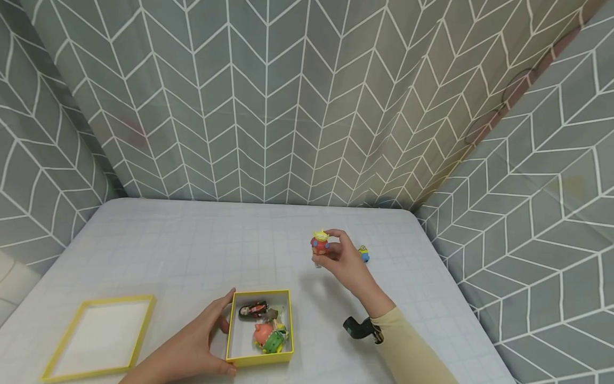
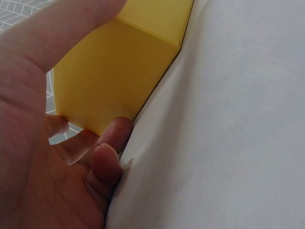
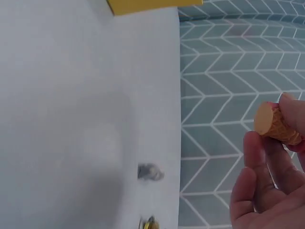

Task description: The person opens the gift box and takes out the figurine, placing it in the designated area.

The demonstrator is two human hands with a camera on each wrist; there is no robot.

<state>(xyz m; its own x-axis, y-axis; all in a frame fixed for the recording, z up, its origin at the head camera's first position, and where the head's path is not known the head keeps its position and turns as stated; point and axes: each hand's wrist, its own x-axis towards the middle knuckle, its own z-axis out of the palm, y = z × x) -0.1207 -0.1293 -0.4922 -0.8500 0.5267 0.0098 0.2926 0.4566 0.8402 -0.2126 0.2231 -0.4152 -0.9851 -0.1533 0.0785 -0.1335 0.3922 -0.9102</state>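
Up off the white cloth-covered table [image 1: 192, 240], the right hand [image 1: 346, 261] pinches a small green-headed alien toy figure on an orange cone base [image 1: 319, 242], fingers clamped round it. At its 3 o'clock a little yellow-and-blue minion figure [image 1: 364, 253] lies on the table. Toward 7 o'clock, the left hand [image 1: 192, 346] grips the open square yellow cardboard box [image 1: 259, 358], thumb and fingers curled against its near-left corner; small toys [image 1: 266, 330] lie inside. The box's flat yellow lid [image 1: 96, 368] lies at 9 o'clock.
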